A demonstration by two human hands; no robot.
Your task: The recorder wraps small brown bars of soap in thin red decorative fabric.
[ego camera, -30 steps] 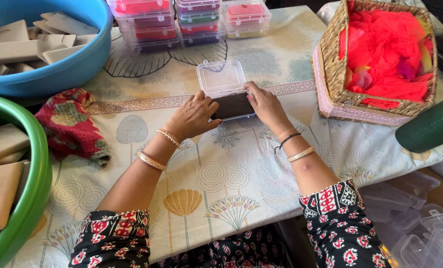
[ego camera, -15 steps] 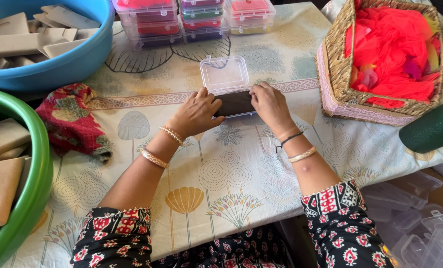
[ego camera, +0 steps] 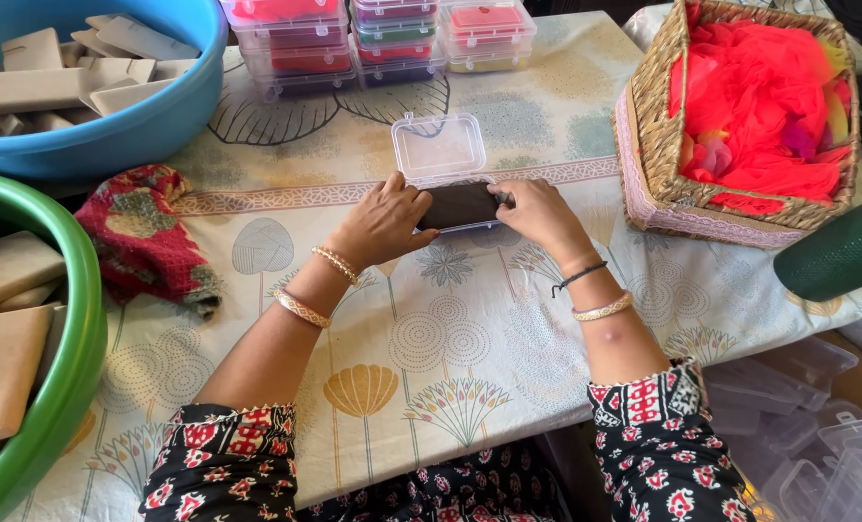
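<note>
Between the two hands, near the middle of the table (ego camera: 508, 387) with its patterned cloth, sits a small clear plastic box (ego camera: 455, 198) holding a dark brown block (ego camera: 458, 204). Its hinged lid (ego camera: 438, 147) stands open on the far side, tilted away from the person. The box's long axis runs left to right, so each short end faces one hand.

From the head view, the left hand (ego camera: 385, 220) grips the left end, fingers curled over the edge of the box and touching the block. The right hand (ego camera: 537, 211) holds the right end the same way, fingertips (ego camera: 502, 199) pressed on the block's corner. Both are equally close, both forearms angled inward, wrists low over the cloth.

Well apart lie a blue tub (ego camera: 112, 135) of tan blocks, a green tub (ego camera: 59, 387), stacked filled boxes (ego camera: 383, 39) and a woven basket (ego camera: 658, 145) of red netting.
</note>
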